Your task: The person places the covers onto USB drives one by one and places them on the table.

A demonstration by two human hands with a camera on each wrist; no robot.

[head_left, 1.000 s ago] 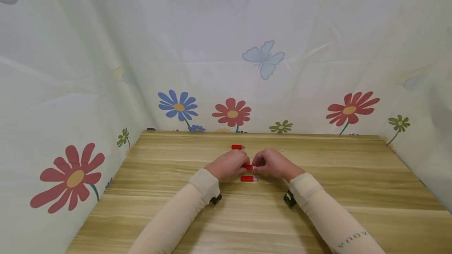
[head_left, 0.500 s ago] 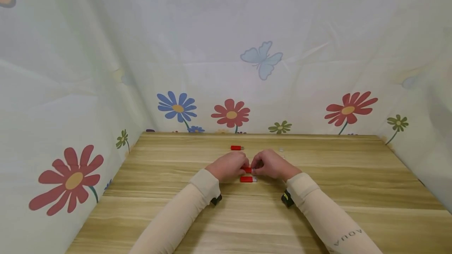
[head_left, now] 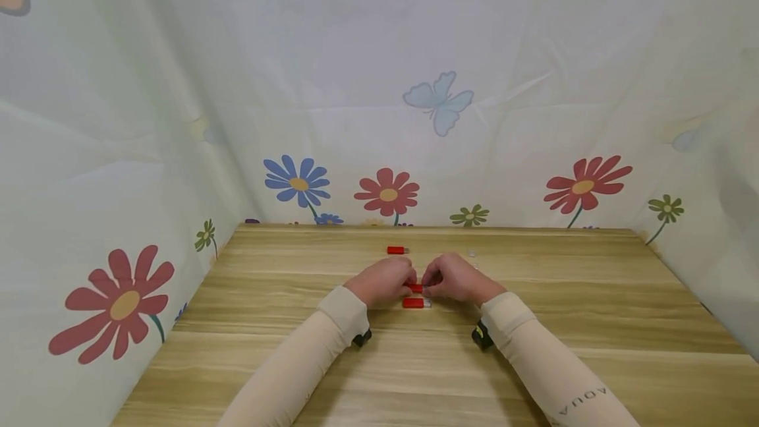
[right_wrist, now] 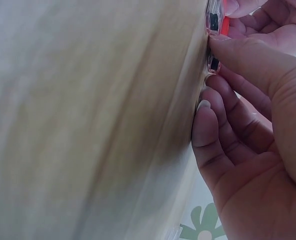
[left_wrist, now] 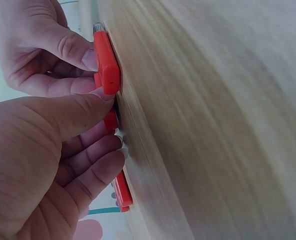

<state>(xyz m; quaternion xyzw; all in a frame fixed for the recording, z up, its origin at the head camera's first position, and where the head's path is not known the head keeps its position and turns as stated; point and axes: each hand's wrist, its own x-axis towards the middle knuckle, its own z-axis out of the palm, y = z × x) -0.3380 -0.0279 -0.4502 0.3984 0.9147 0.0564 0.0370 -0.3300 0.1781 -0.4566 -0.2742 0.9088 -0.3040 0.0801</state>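
Note:
Between my two hands, a red USB stick (head_left: 416, 288) lies crosswise low over the wooden table. My left hand (head_left: 383, 279) pinches its red body with thumb and fingertips. At the opposite end, the fingers of my right hand (head_left: 453, 278) pinch its clear capped tip. A second red USB stick (head_left: 413, 303), with a clear end (right_wrist: 214, 20), lies parallel on the near side, close against the fingers. Farther back lies a third red stick (head_left: 396, 250) with its metal plug pointing right. In the left wrist view, the left thumb and fingers partly hide the pinched stick (left_wrist: 111, 120).
Two small clear pieces, one of them a cap (head_left: 472, 253), lie on the table (head_left: 563, 321) behind the right hand. A flower-printed white curtain (head_left: 332, 84) encloses the back and sides. Dark wrist cameras (head_left: 483, 335) hang under both wrists.
Both hands have drawn slightly nearer with the pinched USB stick, bringing it close to the near stick. A second small clear piece has come into sight behind the right hand.

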